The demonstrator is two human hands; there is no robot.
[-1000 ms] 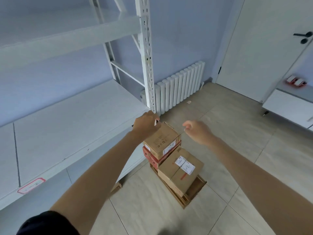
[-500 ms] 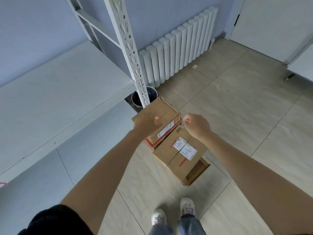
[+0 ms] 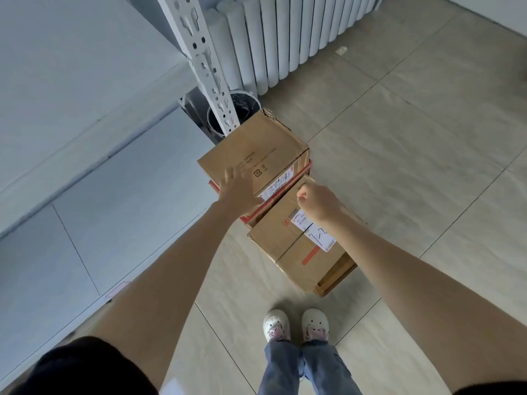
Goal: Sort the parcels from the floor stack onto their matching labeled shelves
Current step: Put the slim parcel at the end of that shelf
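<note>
A stack of cardboard parcels stands on the floor beside the shelf. The top brown parcel (image 3: pixel 256 149) rests on a red-edged box (image 3: pixel 285 192). My left hand (image 3: pixel 236 189) lies flat on the top parcel's near corner, fingers spread. A lower brown parcel (image 3: pixel 291 252) with a white label marked "1-2" (image 3: pixel 319 235) sits in front of it, on a further box. My right hand (image 3: pixel 316 203) hovers over that label with its fingers curled and nothing in it.
A white shelf board (image 3: pixel 71 81) runs along the left, its perforated post (image 3: pixel 205 67) rising beside the parcels. A dark bin (image 3: pixel 245 101) sits behind the post, a white radiator (image 3: pixel 288 32) beyond. A lower shelf (image 3: pixel 85 212) carries a red label (image 3: pixel 117 289). My feet (image 3: pixel 296 326) stand on the tiles.
My view has tilted down over the stack. My left hand has spread flat on the top parcel, and my right hand has dropped toward the lower parcel's label.
</note>
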